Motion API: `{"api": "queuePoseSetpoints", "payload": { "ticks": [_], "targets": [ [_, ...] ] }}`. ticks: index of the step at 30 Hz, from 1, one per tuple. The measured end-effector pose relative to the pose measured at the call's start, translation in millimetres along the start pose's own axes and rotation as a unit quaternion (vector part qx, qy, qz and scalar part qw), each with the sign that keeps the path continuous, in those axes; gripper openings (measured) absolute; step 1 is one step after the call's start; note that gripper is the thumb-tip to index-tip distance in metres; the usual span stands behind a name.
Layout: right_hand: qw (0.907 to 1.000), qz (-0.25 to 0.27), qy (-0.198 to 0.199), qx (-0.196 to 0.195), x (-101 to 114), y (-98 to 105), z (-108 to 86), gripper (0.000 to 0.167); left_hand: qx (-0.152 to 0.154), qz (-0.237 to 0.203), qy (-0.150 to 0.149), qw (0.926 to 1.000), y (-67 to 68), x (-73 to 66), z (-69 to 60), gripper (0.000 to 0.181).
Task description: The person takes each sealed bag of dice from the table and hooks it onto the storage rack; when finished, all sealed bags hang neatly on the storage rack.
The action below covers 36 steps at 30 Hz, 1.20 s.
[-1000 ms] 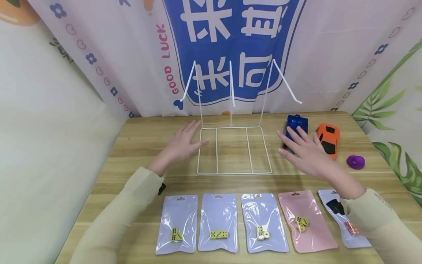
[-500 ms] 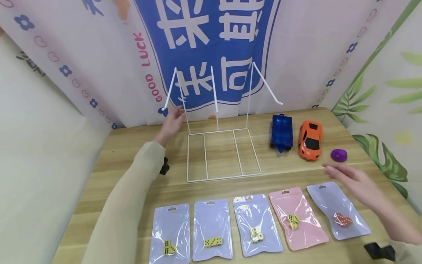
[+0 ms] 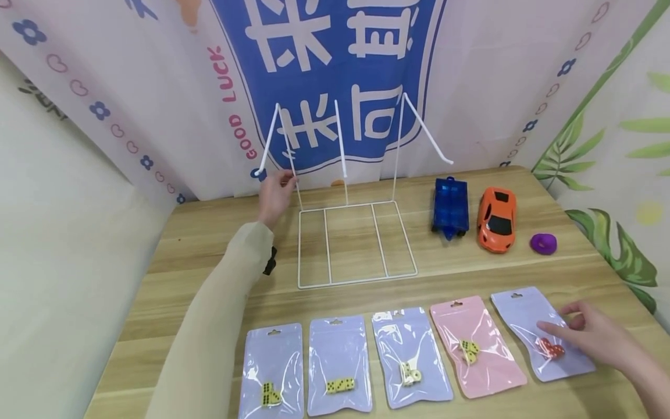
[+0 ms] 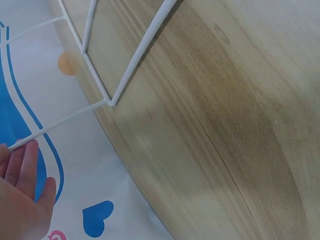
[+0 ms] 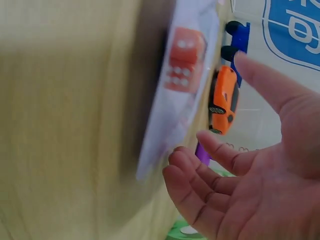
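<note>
Pale-lilac plastic pouch (image 3: 523,317) with red spotted dice (image 3: 551,348) lies lower right in the head view, the right hand's (image 3: 602,336) fingers parted over its edge; a shallow pinch could slip. Left hand (image 3: 275,198) grips the white wire rack (image 3: 327,247), centre; tugging might tip it.

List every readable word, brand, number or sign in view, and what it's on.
"GOOD LUCK": in pink on the curtain.
"未来可期": white, on the curtain's blue panel, upper characters cut off.
Dark characters at far left, blue marks at top left: unreadable.
</note>
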State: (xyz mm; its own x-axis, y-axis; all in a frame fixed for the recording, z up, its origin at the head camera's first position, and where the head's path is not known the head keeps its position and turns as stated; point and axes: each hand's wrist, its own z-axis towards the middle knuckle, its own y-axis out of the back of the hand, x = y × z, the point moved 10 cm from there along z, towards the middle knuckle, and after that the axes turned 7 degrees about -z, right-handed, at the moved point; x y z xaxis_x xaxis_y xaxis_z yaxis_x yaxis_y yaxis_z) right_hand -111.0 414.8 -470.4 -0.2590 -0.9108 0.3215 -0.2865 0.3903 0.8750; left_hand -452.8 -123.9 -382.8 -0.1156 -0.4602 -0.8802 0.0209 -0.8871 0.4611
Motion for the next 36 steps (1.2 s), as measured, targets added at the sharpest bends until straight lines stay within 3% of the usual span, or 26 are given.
{"api": "queuePoseSetpoints", "payload": {
  "ticks": [4,12,19,25,27,29,30,32,36],
  "targets": [
    [0.9999,-0.005,0.001,0.014,5.6,-6.7,2.3,0.081,-0.005,0.008,0.011,0.9999,0.2,1.1,2.1,0.027],
    [0.9999,-0.014,0.006,0.005,7.3,-9.2,7.7,0.089,0.003,0.015,0.018,0.9997,-0.2,2.4,6.3,0.027],
    [0.9989,0.046,0.0,-0.002,-10.5,-6.9,9.2,0.094,0.008,0.021,0.028,0.9993,-1.2,6.1,6.6,0.025],
    [0.9943,0.102,-0.012,-0.028,-13.3,20.4,0.6,0.071,0.007,0.031,0.018,0.9993,-1.6,1.3,7.0,0.025],
    [0.9866,0.152,-0.01,-0.058,-3.7,38.4,-4.7,0.041,0.007,0.028,0.02,0.9994,-1.5,0.6,6.9,0.026],
    [0.9712,0.216,0.01,-0.099,13.7,61.0,-10.5,0.015,0.006,0.027,0.022,0.9994,-1.0,0.1,6.6,0.026],
    [0.9606,0.246,0.029,-0.126,25.4,73.3,-13.2,0.012,0.006,0.028,0.023,0.9993,-0.8,0.2,6.3,0.026],
    [0.9423,0.285,0.069,-0.161,52.7,96.3,-17.1,0.027,0.005,0.029,0.026,0.9992,-0.6,0.7,5.7,0.026],
    [0.914,0.324,0.137,-0.201,115.4,128.1,-21.6,0.027,0.01,0.03,0.028,0.9991,-1.9,2.0,4.4,0.027]
  ]
}}
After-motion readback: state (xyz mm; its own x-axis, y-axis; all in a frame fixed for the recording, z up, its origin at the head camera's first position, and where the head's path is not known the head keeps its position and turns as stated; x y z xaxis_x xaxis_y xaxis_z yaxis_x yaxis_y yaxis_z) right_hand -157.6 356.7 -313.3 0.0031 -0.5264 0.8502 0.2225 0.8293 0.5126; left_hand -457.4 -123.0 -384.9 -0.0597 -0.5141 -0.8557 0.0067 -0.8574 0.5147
